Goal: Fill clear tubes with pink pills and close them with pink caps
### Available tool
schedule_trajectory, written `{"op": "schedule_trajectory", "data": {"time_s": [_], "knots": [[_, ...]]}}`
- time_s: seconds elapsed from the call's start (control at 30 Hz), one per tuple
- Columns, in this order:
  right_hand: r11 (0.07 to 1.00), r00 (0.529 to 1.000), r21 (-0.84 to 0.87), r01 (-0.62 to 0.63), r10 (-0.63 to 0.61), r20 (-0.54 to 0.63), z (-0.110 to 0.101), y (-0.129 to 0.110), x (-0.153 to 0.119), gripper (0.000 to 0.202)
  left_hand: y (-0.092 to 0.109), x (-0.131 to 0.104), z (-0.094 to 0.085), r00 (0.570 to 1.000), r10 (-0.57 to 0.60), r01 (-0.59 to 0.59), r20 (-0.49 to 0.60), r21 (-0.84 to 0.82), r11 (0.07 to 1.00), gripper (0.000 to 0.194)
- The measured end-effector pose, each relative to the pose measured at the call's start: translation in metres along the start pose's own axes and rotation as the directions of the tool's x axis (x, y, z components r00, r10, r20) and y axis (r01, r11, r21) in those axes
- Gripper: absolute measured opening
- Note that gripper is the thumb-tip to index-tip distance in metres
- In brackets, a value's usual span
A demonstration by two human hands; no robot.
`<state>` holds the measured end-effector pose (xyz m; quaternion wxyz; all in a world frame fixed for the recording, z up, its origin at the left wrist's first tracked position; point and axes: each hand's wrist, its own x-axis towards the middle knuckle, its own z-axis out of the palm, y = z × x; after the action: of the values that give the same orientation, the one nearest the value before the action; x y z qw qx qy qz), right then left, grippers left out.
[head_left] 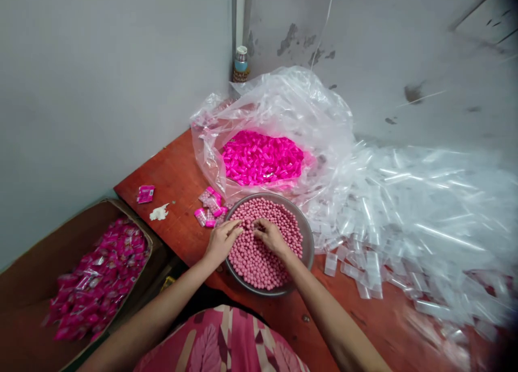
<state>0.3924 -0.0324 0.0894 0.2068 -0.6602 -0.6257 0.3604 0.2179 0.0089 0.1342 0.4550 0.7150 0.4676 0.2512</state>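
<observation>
A grey metal bowl (309,242) full of small round pink balls (263,267) stands in front of me. Over the left side of the bowl is my left hand (222,241), its thumb and fingers bent together close to the balls. My right hand (270,237) reaches over the middle, fingers curled down at the surface of the balls. Whatever lies between the fingertips is too small or hidden to make out. Touching the bowl's left edge are several small clear containers with pink caps (212,202), filled with pale pink balls.
Behind the bowl, a clear plastic bag (324,113) holds bright pink caps (263,159). Clear empty containers (372,264) are heaped on the right of the red table (178,167). A cardboard box (24,307) of pink wrapped packs (101,280) stands lower left. A bottle (242,62) stands in the corner.
</observation>
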Motion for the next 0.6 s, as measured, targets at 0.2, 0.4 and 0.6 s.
{"op": "schedule_trajectory", "data": {"time_s": [0.2, 0.4, 0.6], "knots": [[0.818, 0.994, 0.574, 0.025, 0.042, -0.102, -0.020, -0.011, -0.026, 0.022, 0.009, 0.005, 0.022, 0.980, -0.007, 0.049, 0.200, -0.204, 0.978, 0.034], [0.685, 0.989, 0.728, -0.002, 0.111, -0.102, -0.046, -0.018, -0.047, 0.038, 0.018, 0.003, 0.038, 0.887, -0.186, 0.427, 0.423, -0.594, 0.682, 0.036], [0.889, 0.979, 0.445, 0.105, -0.012, -0.206, -0.073, -0.031, -0.056, 0.020, 0.023, 0.001, 0.046, 0.858, -0.194, 0.499, 0.475, -0.686, 0.530, 0.038]]}}
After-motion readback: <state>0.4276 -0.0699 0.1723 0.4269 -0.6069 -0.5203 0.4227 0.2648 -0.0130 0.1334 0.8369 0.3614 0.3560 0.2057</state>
